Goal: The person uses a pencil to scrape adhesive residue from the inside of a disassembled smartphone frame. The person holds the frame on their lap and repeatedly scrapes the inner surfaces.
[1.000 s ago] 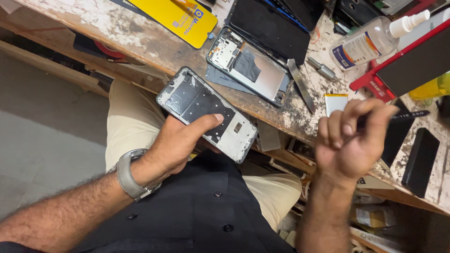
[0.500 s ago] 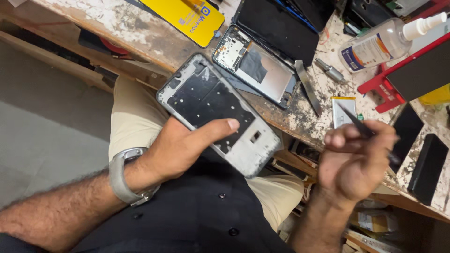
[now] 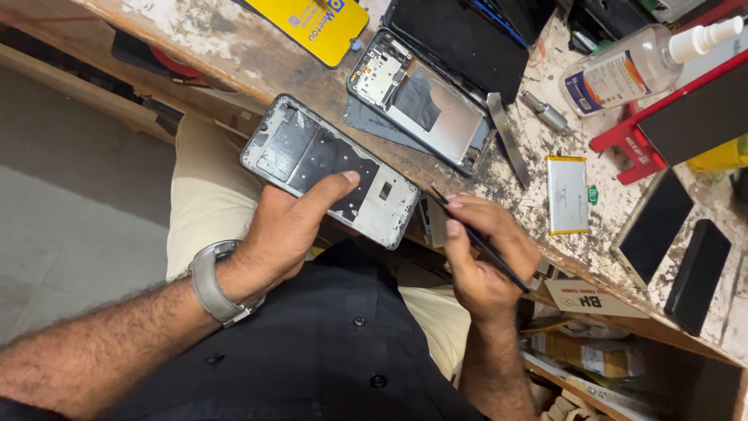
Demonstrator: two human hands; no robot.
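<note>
My left hand grips an opened phone frame from below, thumb pressed across its dark inner face, over my lap in front of the workbench edge. My right hand pinches thin dark tweezers, the tip pointing toward the frame's right end, a short gap away. A grey watch sits on my left wrist.
On the worn bench lie a second stripped phone body, a flat battery, a yellow card, a clear spray bottle, a red holder, a metal blade and dark phones.
My left hand has lifted and turned the phone frame closer to the bench. My right hand dropped from the raised position at the right and brought the tweezers toward the frame.
</note>
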